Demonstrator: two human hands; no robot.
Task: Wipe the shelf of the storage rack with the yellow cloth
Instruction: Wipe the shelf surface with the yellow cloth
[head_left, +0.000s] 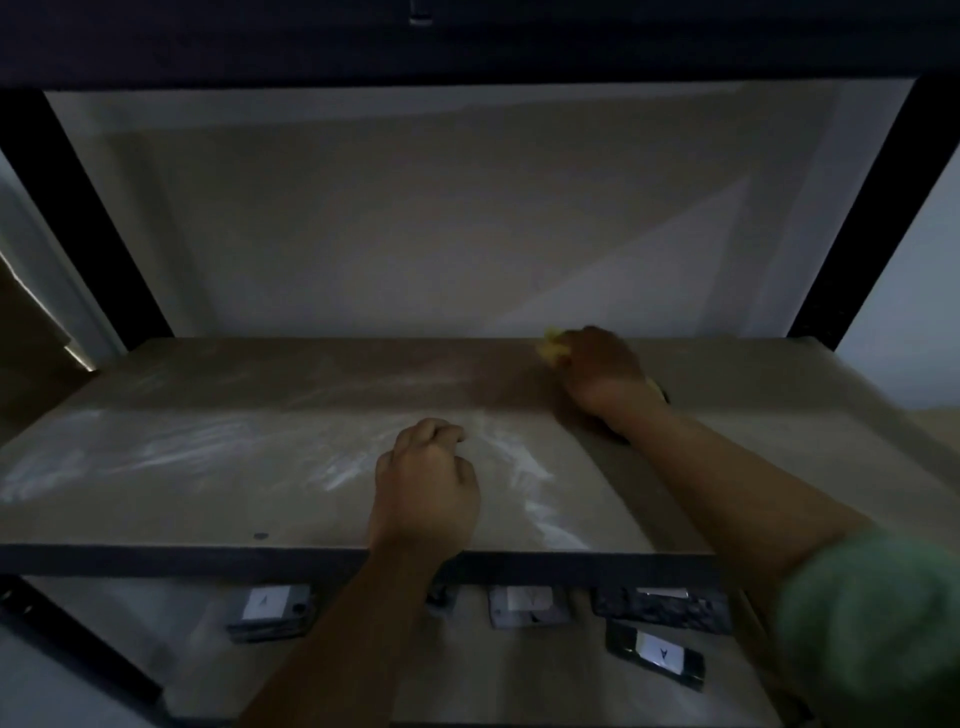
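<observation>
Below, cards (658, 656) marked "A".

The yellow cloth (555, 347) is being pressed by the right hand (605, 374) against the far edge of the dusty shelf (208, 467). The shelf's front part is being leaned on by the left hand (423, 488), fingers curled. Labelled flat items (270, 610) are being kept on the lower shelf (156, 634).
</observation>
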